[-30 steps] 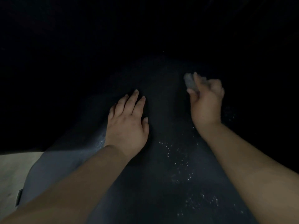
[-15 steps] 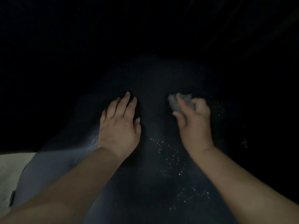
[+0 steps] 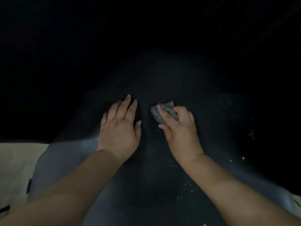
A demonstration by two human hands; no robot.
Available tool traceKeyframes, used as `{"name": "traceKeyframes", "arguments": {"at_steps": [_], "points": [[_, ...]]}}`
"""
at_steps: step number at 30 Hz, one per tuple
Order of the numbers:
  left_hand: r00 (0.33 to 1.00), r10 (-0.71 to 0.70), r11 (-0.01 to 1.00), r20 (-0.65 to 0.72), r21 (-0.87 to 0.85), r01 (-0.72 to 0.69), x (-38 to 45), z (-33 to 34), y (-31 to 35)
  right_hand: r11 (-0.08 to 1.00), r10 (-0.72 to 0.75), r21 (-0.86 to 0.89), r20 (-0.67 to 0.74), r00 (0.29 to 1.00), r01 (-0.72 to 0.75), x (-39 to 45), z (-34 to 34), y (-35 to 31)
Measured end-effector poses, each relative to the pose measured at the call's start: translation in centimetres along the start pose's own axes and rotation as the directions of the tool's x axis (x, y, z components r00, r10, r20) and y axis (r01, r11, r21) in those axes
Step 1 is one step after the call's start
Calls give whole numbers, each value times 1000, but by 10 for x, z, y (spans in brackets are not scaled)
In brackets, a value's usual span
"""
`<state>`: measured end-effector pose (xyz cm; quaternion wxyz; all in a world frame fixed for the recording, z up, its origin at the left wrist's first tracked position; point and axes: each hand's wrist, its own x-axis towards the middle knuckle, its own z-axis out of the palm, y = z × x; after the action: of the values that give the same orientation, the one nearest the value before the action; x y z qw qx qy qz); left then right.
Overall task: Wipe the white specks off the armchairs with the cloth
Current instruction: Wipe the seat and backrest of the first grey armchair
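The left hand is laid flat on the armchair, fingers straight and spread a little, with nothing held. The right hand is curled round a crumpled grey cloth, which is pinched under the forefinger and pressed to the dark seat just beside the left hand. The cloth is judged to be light, soft and easily bunched, so it is best taken as a wad in the fingers, with a fold left free beneath to do the wiping. The seat looks slightly yielding, hence the bracing hand. White specks are scattered near the right forearm, and more lie at the far right; the job is judged unfinished. Compared with a second ago, the cloth has been drawn from further up and to the right down toward the left hand, and the gap between the two hands has been narrowed; the left hand has been kept flat.
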<state>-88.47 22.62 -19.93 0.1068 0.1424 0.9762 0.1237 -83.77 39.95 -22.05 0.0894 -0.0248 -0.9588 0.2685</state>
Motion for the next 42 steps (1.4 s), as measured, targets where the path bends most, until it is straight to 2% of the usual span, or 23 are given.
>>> {"name": "traceKeyframes", "arguments": {"at_steps": [6, 12, 14, 17, 19, 23, 25, 29, 31, 33, 36, 37, 38, 42], "points": [[1000, -1, 1000, 12, 1, 1, -17, 1, -3, 981, -188, -18, 103, 977, 191, -27, -23, 20], [1000, 24, 1000, -17, 16, -24, -33, 7, 0, 998, 59, -9, -36, 998, -60, 12, -10, 15], [999, 31, 999, -24, 16, -30, -37, 9, 5, 999, 38, 6, 1, 999, -38, -3, -5, 1], [998, 61, 998, -19, 27, -61, -44, 12, 10, 993, -112, -18, 79, 991, 113, -53, -14, -3], [997, 68, 997, -22, 38, -67, -50, 14, 9, 989, -141, -41, 58, 988, 143, -64, -23, 9], [998, 50, 998, -24, 41, -49, -63, 16, 9, 997, 41, -63, -85, 996, -46, -22, -19, 25], [999, 45, 999, -25, 32, -44, -68, 17, 12, 996, 85, -33, -90, 992, -88, -13, -8, 12], [999, 53, 998, -13, 34, -53, -78, 19, 15, 991, -131, -33, 11, 991, 131, -75, -3, -6], [998, 60, 998, -1, 32, -60, -84, 21, 17, 983, -177, -55, 13, 984, 177, -100, -16, 5], [998, 69, 997, 6, 32, -69, -90, 22, 19, 989, -123, -92, -38, 992, 119, -95, -26, 21], [997, 82, 997, 7, 3, -82, -93, 25, 23, 990, 107, -71, -159, 982, -119, -63, -23, 25], [997, 81, 997, 11, -6, -81, -94, 26, 23, 987, 146, -47, -175, 974, -157, -60, -18, 16], [997, 82, 997, 12, -11, -82, -95, 26, 23, 987, 146, -38, -175, 974, -154, -65, -13, 6], [994, 110, 994, 27, -10, -110, -99, 26, 21, 997, -22, -77, -35, 999, 20, -137, -8, -23]]}}
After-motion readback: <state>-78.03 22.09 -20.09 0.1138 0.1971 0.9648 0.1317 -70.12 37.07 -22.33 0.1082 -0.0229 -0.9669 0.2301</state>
